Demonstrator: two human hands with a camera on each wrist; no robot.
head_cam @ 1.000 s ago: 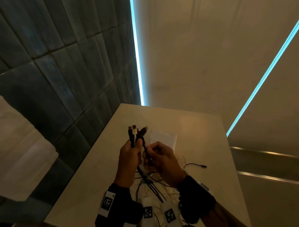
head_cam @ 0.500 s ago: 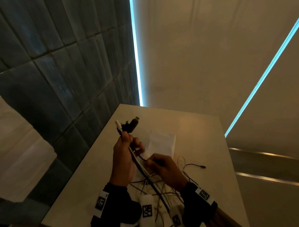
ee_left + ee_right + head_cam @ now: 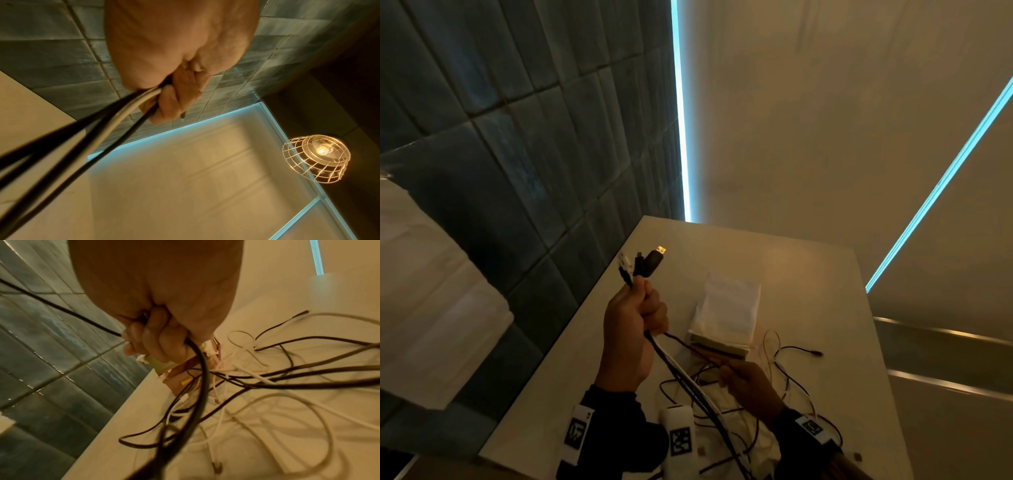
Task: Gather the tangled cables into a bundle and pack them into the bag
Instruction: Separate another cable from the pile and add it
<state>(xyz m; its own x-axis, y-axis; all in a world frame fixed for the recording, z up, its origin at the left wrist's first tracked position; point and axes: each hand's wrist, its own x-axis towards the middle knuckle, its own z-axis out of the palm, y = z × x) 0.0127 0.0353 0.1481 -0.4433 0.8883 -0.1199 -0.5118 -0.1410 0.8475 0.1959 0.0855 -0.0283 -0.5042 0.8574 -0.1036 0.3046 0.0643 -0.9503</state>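
Observation:
My left hand point(image 3: 635, 317) is raised above the table and grips a bunch of black and white cables point(image 3: 678, 368) just below their plugs point(image 3: 643, 263), which stick up past the fist. In the left wrist view the left hand point(image 3: 170, 91) curls round the cables point(image 3: 98, 129). Lower and to the right, my right hand point(image 3: 748, 383) grips a black cable point(image 3: 197, 356) in its curled fingers point(image 3: 156, 337). The loose cable ends point(image 3: 791, 370) lie tangled on the table. A white bag point(image 3: 727, 311) lies flat beyond the hands.
The pale table point(image 3: 808, 274) has its left edge along a dark tiled wall point(image 3: 517, 137). A wire-cage lamp point(image 3: 316, 158) hangs overhead. White tagged devices point(image 3: 679, 435) sit at the near edge between my wrists.
My left hand has risen and moved left with the plug ends. My right hand has slid down the cables toward me, so the hands are further apart.

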